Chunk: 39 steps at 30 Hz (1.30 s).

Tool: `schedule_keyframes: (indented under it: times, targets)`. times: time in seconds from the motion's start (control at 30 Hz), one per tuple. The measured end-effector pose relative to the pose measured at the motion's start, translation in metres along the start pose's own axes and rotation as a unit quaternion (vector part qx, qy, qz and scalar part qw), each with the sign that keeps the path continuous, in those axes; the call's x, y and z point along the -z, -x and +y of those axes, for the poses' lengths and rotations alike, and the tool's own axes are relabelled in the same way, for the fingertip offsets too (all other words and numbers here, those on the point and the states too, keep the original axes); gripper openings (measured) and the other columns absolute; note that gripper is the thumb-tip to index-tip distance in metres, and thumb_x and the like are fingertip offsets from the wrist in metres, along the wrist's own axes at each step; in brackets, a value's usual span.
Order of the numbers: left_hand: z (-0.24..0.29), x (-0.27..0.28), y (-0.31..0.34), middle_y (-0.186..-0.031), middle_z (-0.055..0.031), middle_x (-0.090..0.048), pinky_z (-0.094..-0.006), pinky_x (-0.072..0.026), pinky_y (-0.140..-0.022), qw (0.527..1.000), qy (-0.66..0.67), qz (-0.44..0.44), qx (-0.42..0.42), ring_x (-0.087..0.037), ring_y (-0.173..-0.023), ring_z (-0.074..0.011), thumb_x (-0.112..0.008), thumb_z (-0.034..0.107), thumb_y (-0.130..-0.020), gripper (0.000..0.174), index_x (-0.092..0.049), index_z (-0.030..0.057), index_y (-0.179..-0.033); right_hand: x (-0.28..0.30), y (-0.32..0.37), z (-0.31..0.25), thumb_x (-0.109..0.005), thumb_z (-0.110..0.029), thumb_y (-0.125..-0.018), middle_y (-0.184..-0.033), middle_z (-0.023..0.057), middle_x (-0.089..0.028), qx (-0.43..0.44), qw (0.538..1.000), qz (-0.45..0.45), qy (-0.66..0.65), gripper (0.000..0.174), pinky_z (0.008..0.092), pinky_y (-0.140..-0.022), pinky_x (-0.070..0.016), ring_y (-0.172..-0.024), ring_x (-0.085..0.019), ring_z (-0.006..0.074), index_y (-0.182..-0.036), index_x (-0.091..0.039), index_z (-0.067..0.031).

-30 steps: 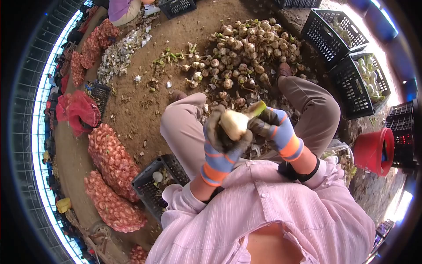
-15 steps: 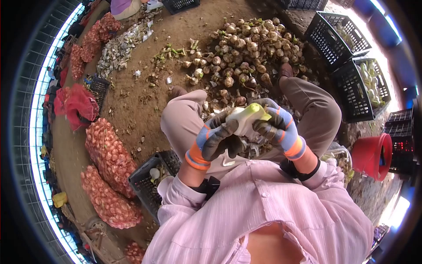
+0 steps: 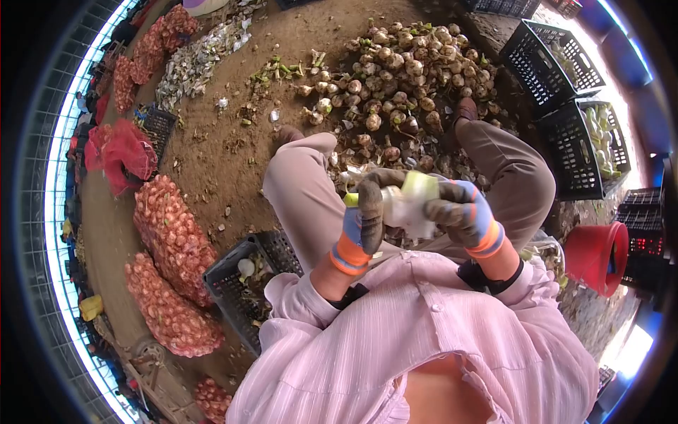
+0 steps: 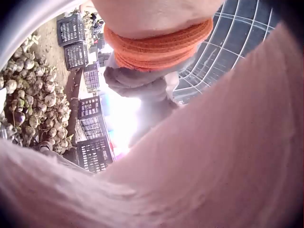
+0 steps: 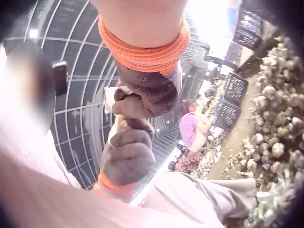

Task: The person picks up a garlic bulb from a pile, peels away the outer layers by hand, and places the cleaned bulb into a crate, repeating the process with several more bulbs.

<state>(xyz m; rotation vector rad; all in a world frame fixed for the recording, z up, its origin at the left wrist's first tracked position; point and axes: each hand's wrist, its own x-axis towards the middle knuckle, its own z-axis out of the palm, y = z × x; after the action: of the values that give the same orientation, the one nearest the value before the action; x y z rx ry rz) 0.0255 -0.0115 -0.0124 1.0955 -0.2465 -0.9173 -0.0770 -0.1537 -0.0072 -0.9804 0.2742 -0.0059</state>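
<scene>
In front of the lap, both gloved hands hold a pale garlic bulb (image 3: pixel 406 210), blurred, with a light green stem end pointing up. My left hand (image 3: pixel 369 212) grips its left side with fingers raised and curled, and a small yellow-green tip sticks out beyond them. From the other side my right hand (image 3: pixel 458 212) pinches the white and green part with curled fingers. In the right wrist view the two hands meet around a pale piece, mostly hidden by the gloves. The left wrist view shows mainly the orange cuff (image 4: pixel 156 50) and sleeve.
A heap of garlic bulbs (image 3: pixel 424 67) lies on the dirt floor beyond the feet. Black crates (image 3: pixel 575 152) and a red bucket (image 3: pixel 597 258) stand at the right. Full red net bags (image 3: pixel 173 237) and another black crate (image 3: pixel 236 290) are at the left. Someone in purple (image 5: pixel 192 128) sits farther off.
The garlic bulb has turned between the hands, its green stem swinging from the right to upward. My left hand has rotated until its fingers point up. The head view has shifted slightly.
</scene>
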Motion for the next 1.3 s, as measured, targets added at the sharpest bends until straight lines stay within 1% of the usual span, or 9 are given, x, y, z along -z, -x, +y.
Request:
schedule_keyframes:
  times: [0.13,0.23,0.3,0.37,0.47,0.63,1.17,1.27,1.3]
  targets:
    - [0.007,0.022,-0.005,-0.095,-0.0101,-0.060,-0.0222,-0.0454,-0.052,0.979,0.173,-0.104,0.008,-0.057,-0.072,-0.0142,-0.030,0.070,-0.083,0.078,-0.054,0.0013,-0.111,0.052,0.005,0.016,-0.059,-0.020,-0.084,-0.093,0.0121,-0.063,0.025,0.940,0.019,-0.340,0.031,0.0299,-0.058,-0.0496,-0.073,-0.062,0.0169,-0.107,-0.055,0.0023]
    - [-0.001,0.035,-0.006,-0.106,-0.0138,-0.058,-0.0241,-0.0494,-0.063,0.983,0.114,-0.146,-0.015,-0.059,-0.080,-0.0165,-0.033,0.067,-0.085,0.080,-0.041,-0.0027,-0.124,0.071,0.001,0.008,-0.058,-0.030,-0.087,-0.091,0.0118,-0.063,-0.121,0.912,0.064,0.387,0.037,0.0312,-0.059,-0.0491,-0.076,-0.063,0.0191,-0.109,-0.055,-0.0009]
    - [0.003,0.033,-0.009,-0.124,-0.0176,-0.044,-0.0273,-0.0458,-0.078,0.972,-0.096,-0.145,-0.160,-0.055,-0.094,-0.0197,-0.033,0.057,-0.089,0.076,-0.028,-0.0056,-0.132,0.047,-0.008,0.008,-0.061,-0.026,-0.086,-0.097,0.0082,-0.062,0.194,0.803,0.071,0.559,0.040,0.0254,-0.066,-0.0481,-0.082,-0.062,0.0144,-0.117,-0.052,-0.0022]
    - [0.009,0.025,-0.009,-0.128,-0.0182,-0.041,-0.0285,-0.0437,-0.085,0.945,-0.203,-0.115,-0.230,-0.054,-0.100,-0.0200,-0.034,0.048,-0.093,0.069,-0.026,-0.0071,-0.133,-0.001,-0.003,-0.026,-0.064,-0.023,-0.084,-0.101,0.0064,-0.061,-0.107,0.994,0.023,-0.006,0.042,0.0239,-0.072,-0.0479,-0.088,-0.060,0.0118,-0.119,-0.051,-0.0017]
    - [0.003,0.026,-0.007,-0.117,-0.0142,-0.050,-0.0274,-0.0435,-0.083,0.942,-0.257,-0.091,-0.196,-0.053,-0.094,-0.0167,-0.036,0.041,-0.095,0.055,-0.041,-0.0065,-0.123,-0.023,-0.016,0.009,-0.063,-0.007,-0.083,-0.102,0.0053,-0.061,0.086,0.995,-0.010,0.052,0.037,0.0252,-0.074,-0.0504,-0.085,-0.059,0.0096,-0.117,-0.051,-0.0009]
    - [0.007,0.035,-0.001,-0.099,-0.0103,-0.058,-0.0269,-0.0457,-0.077,0.977,-0.135,-0.069,-0.147,-0.056,-0.086,-0.0145,-0.038,0.040,-0.095,0.048,-0.051,-0.0036,-0.110,-0.023,-0.013,0.002,-0.062,-0.005,-0.083,-0.105,0.0082,-0.061,-0.051,0.984,-0.047,-0.164,0.037,0.0294,-0.082,-0.0496,-0.095,-0.059,0.0151,-0.118,-0.050,0.0013]
    - [-0.015,0.019,-0.006,-0.099,-0.0118,-0.056,-0.0298,-0.0431,-0.080,0.953,-0.245,0.053,-0.172,-0.054,-0.091,-0.0200,-0.039,0.032,-0.094,0.037,-0.051,-0.0003,-0.108,-0.039,-0.032,0.018,-0.056,-0.024,-0.089,-0.083,0.0081,-0.063,0.304,0.850,0.082,0.422,0.037,0.0269,-0.065,-0.0505,-0.073,-0.061,0.0133,-0.113,-0.047,0.0018]
    - [0.014,0.035,-0.004,-0.082,-0.0077,-0.059,-0.0278,-0.0465,-0.058,0.836,-0.382,0.125,-0.374,-0.058,-0.068,-0.0155,-0.029,0.046,-0.094,0.055,-0.055,-0.0018,-0.099,-0.030,-0.038,0.017,-0.044,-0.045,-0.090,-0.081,0.0089,-0.064,0.089,0.991,-0.021,0.102,0.051,0.0252,-0.058,-0.0498,-0.066,-0.062,0.0152,-0.114,-0.050,0.0005]
    - [0.015,0.060,0.012,-0.068,-0.0048,-0.058,-0.0245,-0.0407,-0.043,0.971,-0.103,0.109,-0.185,-0.054,-0.050,-0.0112,-0.028,0.050,-0.093,0.061,-0.056,-0.0034,-0.099,-0.025,-0.041,0.016,-0.040,-0.052,-0.091,-0.080,0.0092,-0.064,0.009,0.999,-0.053,-0.010,0.058,0.0246,-0.056,-0.0496,-0.063,-0.062,0.0158,-0.114,-0.052,0.0000]
